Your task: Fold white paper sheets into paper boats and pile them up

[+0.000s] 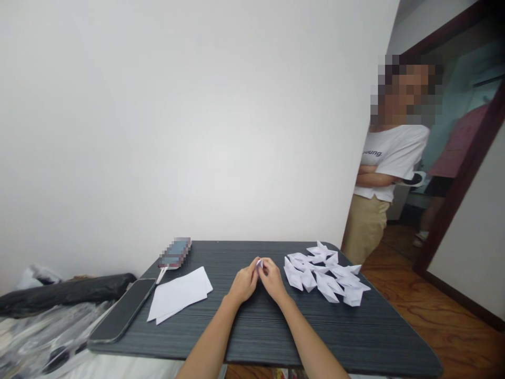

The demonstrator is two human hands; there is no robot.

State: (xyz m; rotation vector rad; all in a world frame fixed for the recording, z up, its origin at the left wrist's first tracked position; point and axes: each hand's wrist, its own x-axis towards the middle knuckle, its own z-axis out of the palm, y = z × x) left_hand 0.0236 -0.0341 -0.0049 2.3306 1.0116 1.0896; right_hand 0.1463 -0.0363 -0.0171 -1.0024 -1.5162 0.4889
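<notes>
Over the middle of the dark table (252, 331), my left hand (245, 280) and my right hand (272, 279) meet at the fingertips. Between them they pinch a small folded piece of white paper (259, 263), mostly covered by the fingers. To the right of my right hand lies a cluster of several folded white paper boats (329, 284), close together and partly overlapping. Left of my left hand, flat white paper sheets (181, 295) lie in a loose, slightly fanned stack.
A dark phone-shaped slab (122, 311) lies at the table's left edge. Behind it a blurred device (175, 253) has a white cable. Plastic-wrapped items (51, 331) pile up left of the table. A person in a white shirt (394, 152) stands by the doorway; another person (460, 142) is beyond.
</notes>
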